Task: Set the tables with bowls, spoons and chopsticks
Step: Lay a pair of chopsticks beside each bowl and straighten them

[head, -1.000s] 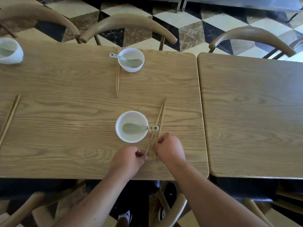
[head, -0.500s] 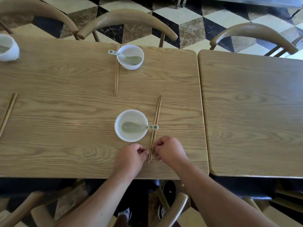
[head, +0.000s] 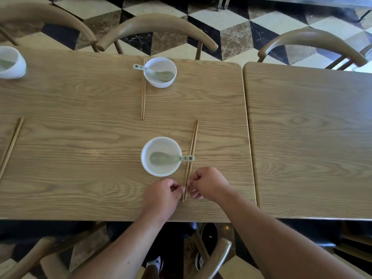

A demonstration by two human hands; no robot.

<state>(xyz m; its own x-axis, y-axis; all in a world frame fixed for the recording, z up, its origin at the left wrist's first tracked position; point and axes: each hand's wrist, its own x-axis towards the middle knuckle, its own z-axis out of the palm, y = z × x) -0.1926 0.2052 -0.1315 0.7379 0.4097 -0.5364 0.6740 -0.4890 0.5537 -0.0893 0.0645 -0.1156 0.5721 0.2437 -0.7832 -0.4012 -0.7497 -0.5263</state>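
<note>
A white bowl [head: 161,156] with a pale green spoon [head: 171,158] sits near the front edge of the wooden table [head: 80,150]. A pair of wooden chopsticks [head: 192,146] lies just right of it, under the spoon's handle. My left hand [head: 161,195] and my right hand [head: 209,183] flank the chopsticks' near ends, fingertips pinching them from either side. Across the table stands a second bowl [head: 160,72] with a spoon [head: 155,71] and chopsticks [head: 143,89] on its left.
A third bowl [head: 10,62] sits at the far left, with another chopstick pair [head: 11,147] below it. A second wooden table [head: 310,141] adjoins on the right. Curved wooden chairs [head: 157,27] line the far side; another chair [head: 217,256] is under me.
The near chopsticks, spread apart in a V one second ago, now lie together and parallel. Both hands stayed at their near ends, closing in on them.
</note>
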